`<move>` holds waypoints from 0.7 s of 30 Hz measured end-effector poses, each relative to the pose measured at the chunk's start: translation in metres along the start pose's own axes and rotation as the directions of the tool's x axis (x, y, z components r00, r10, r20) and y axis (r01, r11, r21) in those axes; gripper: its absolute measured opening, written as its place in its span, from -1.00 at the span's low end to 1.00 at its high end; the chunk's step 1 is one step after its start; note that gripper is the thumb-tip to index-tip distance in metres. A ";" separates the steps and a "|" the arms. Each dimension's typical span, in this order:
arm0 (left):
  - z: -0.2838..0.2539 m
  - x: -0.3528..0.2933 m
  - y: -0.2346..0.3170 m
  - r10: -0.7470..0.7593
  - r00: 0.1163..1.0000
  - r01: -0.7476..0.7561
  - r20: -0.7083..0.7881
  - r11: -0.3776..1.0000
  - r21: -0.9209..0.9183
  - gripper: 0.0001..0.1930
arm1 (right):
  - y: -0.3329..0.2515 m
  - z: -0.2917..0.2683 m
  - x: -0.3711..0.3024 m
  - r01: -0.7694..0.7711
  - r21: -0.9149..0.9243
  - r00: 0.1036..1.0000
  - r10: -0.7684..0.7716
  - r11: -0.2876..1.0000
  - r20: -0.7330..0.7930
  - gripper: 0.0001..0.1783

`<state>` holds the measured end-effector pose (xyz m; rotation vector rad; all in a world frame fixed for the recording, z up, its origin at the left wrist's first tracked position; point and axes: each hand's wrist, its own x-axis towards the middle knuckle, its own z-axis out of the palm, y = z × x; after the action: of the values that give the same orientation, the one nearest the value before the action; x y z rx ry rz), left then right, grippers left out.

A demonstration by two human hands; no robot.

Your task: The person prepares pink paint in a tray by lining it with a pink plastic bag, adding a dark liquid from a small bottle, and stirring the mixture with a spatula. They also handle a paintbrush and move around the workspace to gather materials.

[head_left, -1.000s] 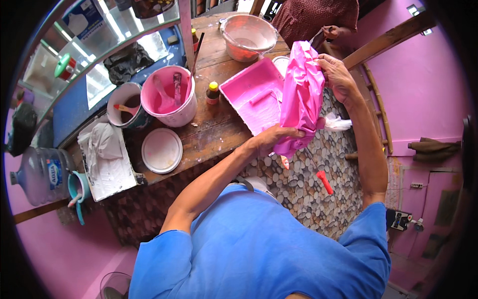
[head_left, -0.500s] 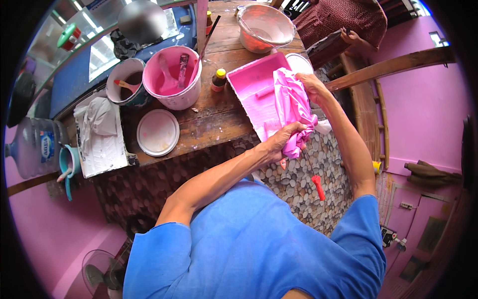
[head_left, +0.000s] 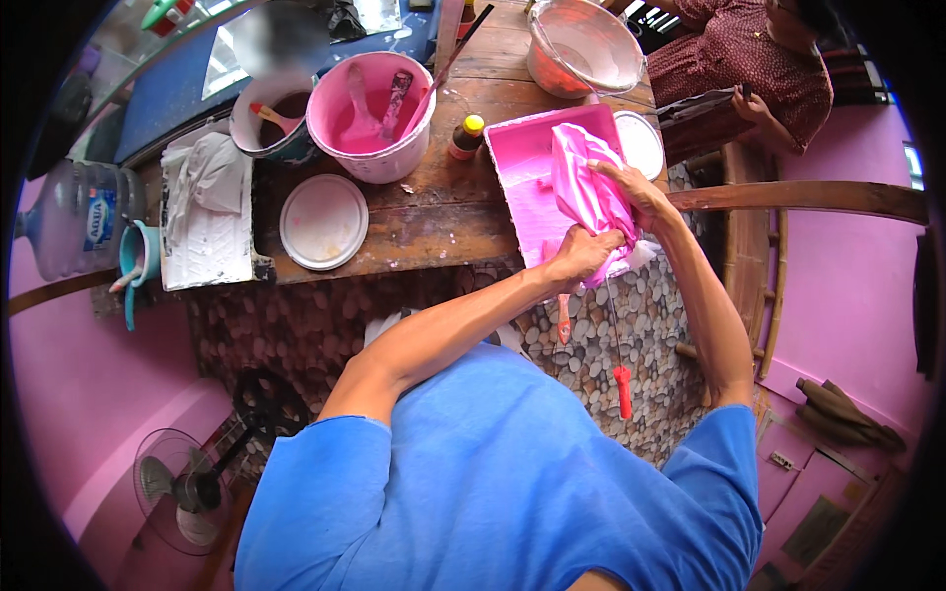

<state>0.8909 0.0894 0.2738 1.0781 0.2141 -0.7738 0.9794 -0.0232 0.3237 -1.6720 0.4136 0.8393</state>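
A crumpled pink plastic sheet or bag (head_left: 581, 169) is bunched between my hands over the near right part of a pink paint tray (head_left: 505, 187). My left hand (head_left: 585, 254) is closed round its lower end. Higher up, on the right side, my right hand (head_left: 639, 197) grips the plastic, thumb lying across it. Below the bundle dangles a red roller handle (head_left: 622, 392) on a thin metal rod; the rod's upper end disappears in the plastic, so its head is hidden. An orange-red brush handle (head_left: 563, 320) sticks out beneath my left hand.
Left on the wooden table (head_left: 434, 227) stand a pink paint bucket (head_left: 370, 163) with brushes, a dark paint pot (head_left: 251, 138), a white lid (head_left: 323, 222) and a white tray (head_left: 207, 251). A small yellow-capped bottle (head_left: 466, 138) and a basin (head_left: 583, 49) stand farther back. Another person (head_left: 739, 69) is at far right.
My right hand has come down the plastic, nearer my left hand, and the bundle is more gathered. The orange-red brush handle shows more. The whole view has shifted.
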 end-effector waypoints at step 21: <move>-0.008 -0.014 0.024 -0.002 0.991 0.044 -0.134 0.950 0.309 -0.64 | 0.035 0.023 -0.007 0.114 -0.092 0.938 -0.138 0.989 -0.319 -0.82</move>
<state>0.8978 0.1083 0.2945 1.4309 0.2217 -0.7740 0.9442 -0.0120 0.3021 -1.8902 0.4997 0.4871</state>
